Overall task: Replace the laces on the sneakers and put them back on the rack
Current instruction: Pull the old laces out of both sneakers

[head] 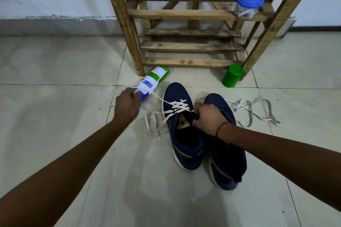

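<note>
Fingers of the left hand (127, 102) pinched the flat white lace (160, 98); those of the right hand (208, 119) clamped the part-laced navy fabric sneaker (186, 145); the second navy sneaker (227, 153) lay laceless.

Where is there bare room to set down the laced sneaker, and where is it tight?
Free: the bottom slats of the rack, the shelf left of the jar, and the tiles between can and cap. Tight: right of the sneakers, where a loose lace sprawls, and by the can, where the left hand pulls the lace.
</note>
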